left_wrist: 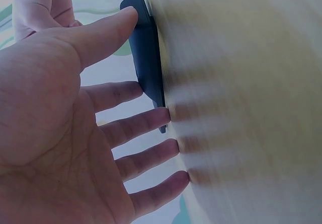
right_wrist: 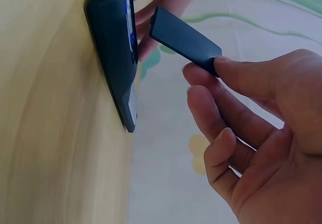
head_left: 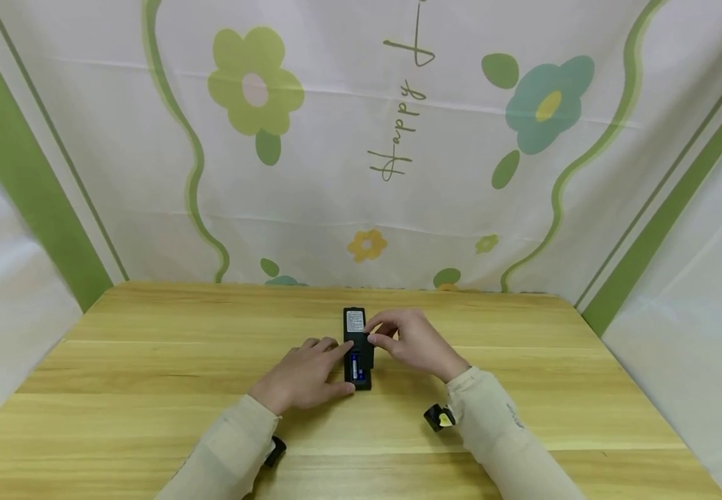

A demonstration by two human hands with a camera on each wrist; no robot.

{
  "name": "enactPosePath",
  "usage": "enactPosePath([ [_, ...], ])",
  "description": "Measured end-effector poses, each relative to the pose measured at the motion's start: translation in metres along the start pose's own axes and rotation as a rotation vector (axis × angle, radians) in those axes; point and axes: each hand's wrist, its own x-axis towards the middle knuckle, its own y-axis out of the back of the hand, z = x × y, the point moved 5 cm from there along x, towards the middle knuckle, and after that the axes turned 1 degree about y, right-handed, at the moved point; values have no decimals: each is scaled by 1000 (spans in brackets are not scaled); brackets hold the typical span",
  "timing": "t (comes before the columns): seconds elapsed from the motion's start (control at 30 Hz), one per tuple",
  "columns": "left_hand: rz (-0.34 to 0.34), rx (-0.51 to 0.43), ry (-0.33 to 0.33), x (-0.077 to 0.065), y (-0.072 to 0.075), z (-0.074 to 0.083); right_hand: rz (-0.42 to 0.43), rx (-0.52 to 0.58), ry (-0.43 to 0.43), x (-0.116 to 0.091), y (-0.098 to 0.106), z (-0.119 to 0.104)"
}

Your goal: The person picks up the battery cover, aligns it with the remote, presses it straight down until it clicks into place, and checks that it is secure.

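Note:
A black remote control [head_left: 354, 337] lies back side up on the wooden table, its battery compartment uncovered at the near end. Blue-and-white batteries [head_left: 355, 368] show inside. My left hand [head_left: 305, 375] steadies the remote, thumb on its near end and index finger at its left side; the other fingers extend straight, tips on the tabletop in the left wrist view. Between thumb and fingers, my right hand [head_left: 412, 342] pinches one end of the black battery cover [right_wrist: 186, 38]. The right wrist view shows that cover tilted and apart from the remote.
Black wrist-worn pieces show by both sleeves, one at the left [head_left: 275, 451] and another at the right [head_left: 439, 418]. Beyond the table's [head_left: 180, 333] back edge hangs a white cloth [head_left: 330, 187] printed with flowers.

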Motion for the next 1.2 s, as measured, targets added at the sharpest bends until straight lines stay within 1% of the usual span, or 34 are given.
enactPosePath([
  [0.3, 5, 7, -5, 0, 1, 0, -54, 27, 6, 3, -12, 1],
  [0.8, -4, 2, 1, 1, 1, 0, -30, 22, -29, 4, -20, 3],
  [1.03, -12, -9, 4, 0, 1, -1, -25, -8, -41, 4, -22, 2],
  [1.2, -14, -9, 3, 1, 0, 0, -38, -30, -37, 4, -24, 3],
])
